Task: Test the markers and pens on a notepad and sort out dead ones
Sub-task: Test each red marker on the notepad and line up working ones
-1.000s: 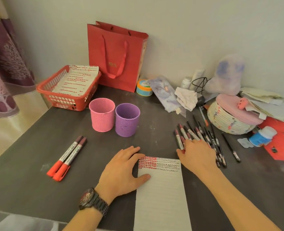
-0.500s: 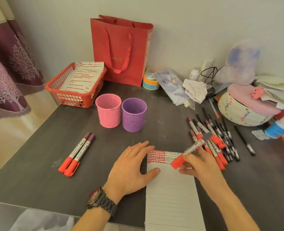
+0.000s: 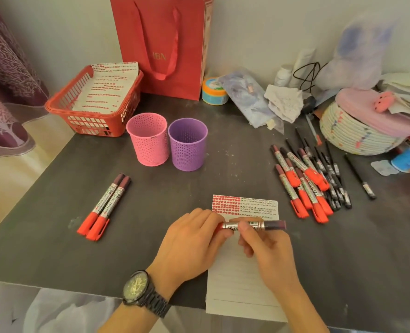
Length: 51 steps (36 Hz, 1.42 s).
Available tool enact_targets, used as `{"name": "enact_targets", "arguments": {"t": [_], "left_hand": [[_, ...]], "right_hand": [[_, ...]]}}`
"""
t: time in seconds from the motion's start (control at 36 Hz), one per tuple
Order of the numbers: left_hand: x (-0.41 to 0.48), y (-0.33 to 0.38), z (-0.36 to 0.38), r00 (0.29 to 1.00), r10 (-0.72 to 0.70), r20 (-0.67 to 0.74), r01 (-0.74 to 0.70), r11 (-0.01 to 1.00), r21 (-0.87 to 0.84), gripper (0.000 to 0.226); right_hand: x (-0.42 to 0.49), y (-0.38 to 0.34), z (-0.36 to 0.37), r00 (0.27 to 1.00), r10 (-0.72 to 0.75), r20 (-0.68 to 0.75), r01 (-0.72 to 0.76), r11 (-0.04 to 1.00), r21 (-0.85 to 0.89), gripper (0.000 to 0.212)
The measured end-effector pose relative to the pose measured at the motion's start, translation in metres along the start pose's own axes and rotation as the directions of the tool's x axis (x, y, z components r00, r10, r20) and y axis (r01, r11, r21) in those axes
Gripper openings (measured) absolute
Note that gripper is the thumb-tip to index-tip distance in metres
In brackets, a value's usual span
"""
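Dark grey tabletop fills most of the frame, set against a pale wall. We note a red paper bag at upper centre and a red basket at upper left holding marked sheets. The notepad lies at lower centre, its top rows filled with red and black test strokes and the rest blank. A pink cup and a purple cup stand side by side above it. The pile of markers and pens lies at centre right. Two markers lie together at centre left, well apart from the pile.

The left hand curls its fingers round the red cap end of a marker. The right hand pinches the silver barrel between thumb and fingers. The marker is held level above the notepad's upper part, dark end pointing right.

We judge the step to be uncapping. Hazards:
- Neither hand holds the notepad, so it may slide under the first stroke.
- A stiff cap releasing suddenly may drive the tip onto skin or table.
- A freed cap may roll away.
- Setting the tested marker beside the wrong group would spoil the sort.
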State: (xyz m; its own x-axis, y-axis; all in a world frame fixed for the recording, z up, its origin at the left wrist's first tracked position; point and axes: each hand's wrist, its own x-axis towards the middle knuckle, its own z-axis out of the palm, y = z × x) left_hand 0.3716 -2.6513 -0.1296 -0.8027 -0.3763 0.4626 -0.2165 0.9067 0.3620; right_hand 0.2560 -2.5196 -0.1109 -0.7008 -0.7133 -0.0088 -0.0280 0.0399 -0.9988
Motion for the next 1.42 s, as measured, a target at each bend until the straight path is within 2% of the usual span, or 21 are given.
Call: {"name": "enact_targets", "arguments": {"t": [0.08,0.19,0.33,0.5,0.61,0.67,0.78,0.89,1.0,1.11,1.17,1.31,1.42], "left_hand": [[0.001,0.001,-0.001,0.997,-0.048,0.053,0.047,0.999,0.012,0.040],[0.000,0.003,0.000,0.994,-0.037,0.103,0.024,0.992,0.127,0.051],[0.000,0.005,-0.002,0.988,-0.096,0.117,0.084,0.992,0.097,0.066],[0.001,0.009,0.004,0.969,-0.181,0.167,0.186,0.982,-0.018,0.081],[0.001,0.012,0.005,0.969,-0.189,0.161,0.193,0.981,-0.011,0.079],[0.000,0.013,0.004,0.980,-0.150,0.134,0.148,0.989,0.019,0.071],[-0.003,0.018,0.003,0.995,-0.089,0.050,0.088,0.996,0.011,0.049],[-0.004,0.022,0.002,0.995,-0.083,0.058,0.082,0.997,0.016,0.043],[-0.005,0.023,0.001,0.982,-0.120,0.147,0.113,0.992,0.060,0.053],[-0.003,0.025,0.001,0.977,-0.157,0.143,0.151,0.987,0.053,0.060],[-0.002,0.024,0.003,0.974,-0.166,0.151,0.162,0.986,0.037,0.063],[-0.004,0.020,0.009,0.959,-0.196,0.204,0.204,0.979,-0.020,0.071],[-0.003,0.017,0.008,0.934,-0.229,0.275,0.259,0.963,-0.079,0.079]], "right_hand": [[0.002,0.002,0.000,1.000,-0.004,0.000,0.004,0.999,0.044,0.013],[0.003,0.004,0.001,0.999,0.046,-0.006,-0.046,0.998,0.051,0.018],[0.003,0.006,0.001,0.999,0.040,0.001,-0.040,0.999,0.028,0.023],[0.003,0.004,0.000,0.999,0.023,-0.029,-0.022,0.999,0.050,0.028],[0.004,0.005,0.000,0.999,0.016,-0.039,-0.015,0.999,0.041,0.027],[0.005,0.005,-0.002,0.999,0.010,-0.036,-0.009,0.999,0.037,0.028],[0.004,0.005,-0.003,0.999,-0.024,-0.031,0.026,0.997,0.069,0.016],[0.002,0.006,-0.002,0.999,-0.047,-0.021,0.049,0.997,0.064,0.016],[0.003,0.009,-0.004,1.000,0.001,0.000,-0.001,0.998,0.055,0.026],[0.005,0.010,-0.007,1.000,0.017,0.016,-0.019,0.997,0.071,0.025],[0.006,0.011,-0.008,1.000,0.018,0.025,-0.020,0.997,0.077,0.025],[0.007,0.015,-0.011,0.998,0.007,0.067,-0.013,0.995,0.098,0.042],[0.008,0.017,-0.015,0.990,0.013,0.140,-0.030,0.992,0.122,0.043]]}}
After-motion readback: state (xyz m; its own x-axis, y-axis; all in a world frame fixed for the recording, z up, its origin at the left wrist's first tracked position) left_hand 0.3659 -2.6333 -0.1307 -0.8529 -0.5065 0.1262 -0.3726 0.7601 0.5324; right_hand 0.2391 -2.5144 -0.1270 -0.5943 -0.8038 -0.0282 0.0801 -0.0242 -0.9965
